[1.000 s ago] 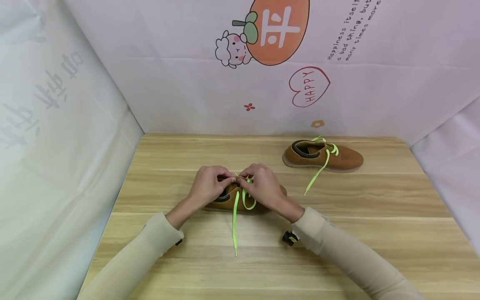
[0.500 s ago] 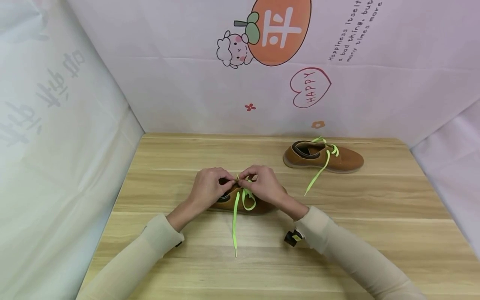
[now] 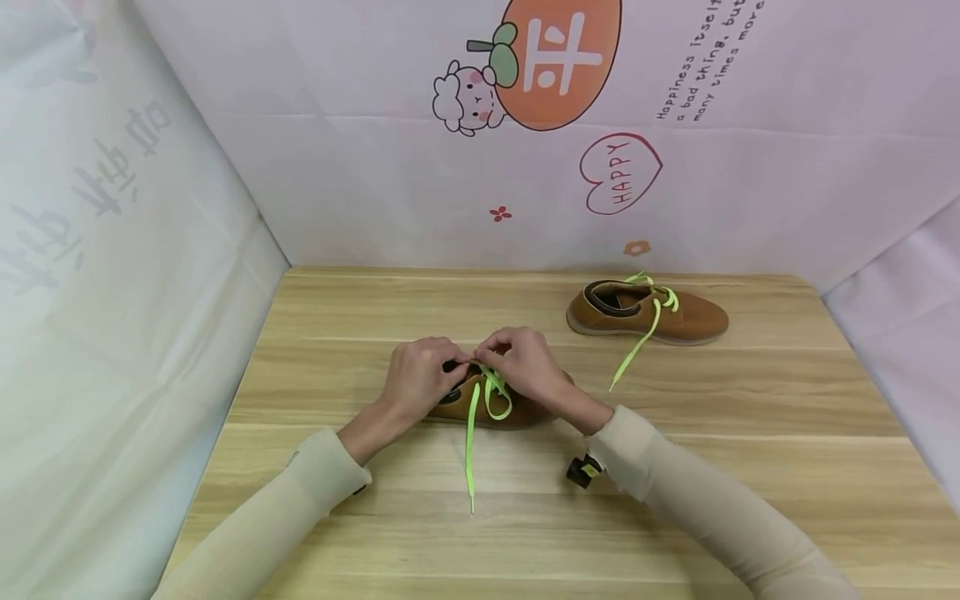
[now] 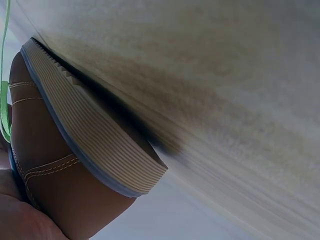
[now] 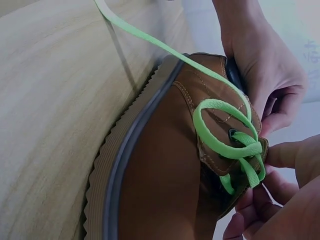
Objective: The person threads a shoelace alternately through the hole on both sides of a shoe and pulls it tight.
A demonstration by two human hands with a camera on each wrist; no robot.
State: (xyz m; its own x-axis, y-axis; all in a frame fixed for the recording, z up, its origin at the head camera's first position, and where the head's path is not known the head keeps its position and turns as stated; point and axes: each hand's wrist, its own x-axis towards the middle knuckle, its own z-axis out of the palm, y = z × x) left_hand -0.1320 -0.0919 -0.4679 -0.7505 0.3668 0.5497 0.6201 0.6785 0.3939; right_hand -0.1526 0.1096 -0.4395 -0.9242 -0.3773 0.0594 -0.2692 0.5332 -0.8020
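Observation:
A brown leather shoe [image 3: 517,412] stands on the table, toe to the right, with a bright green shoelace [image 5: 222,142] in its eyelets. One lace end hangs over the near side onto the wood, beside a loose loop. My left hand [image 3: 420,379] pinches the far flap near the shoe's opening between thumb and forefinger. Close against it, my right hand [image 3: 525,362] has its fingertips pinched at the lace by the same flap edge; exactly what lies between them is partly hidden. In the left wrist view the ribbed sole [image 4: 95,120] shows.
A second brown shoe [image 3: 697,319] with green laces sits at the back right, one lace end trailing toward the front. The wooden table [image 3: 420,542] is bordered by a printed white backdrop [image 3: 360,183] behind and a white side sheet [image 3: 150,333] at left.
The right fingertips have drawn together beside the flap, and the short lace piece that stuck up between the hands is gone from sight. My left hand has shifted slightly. The shoe stays put.

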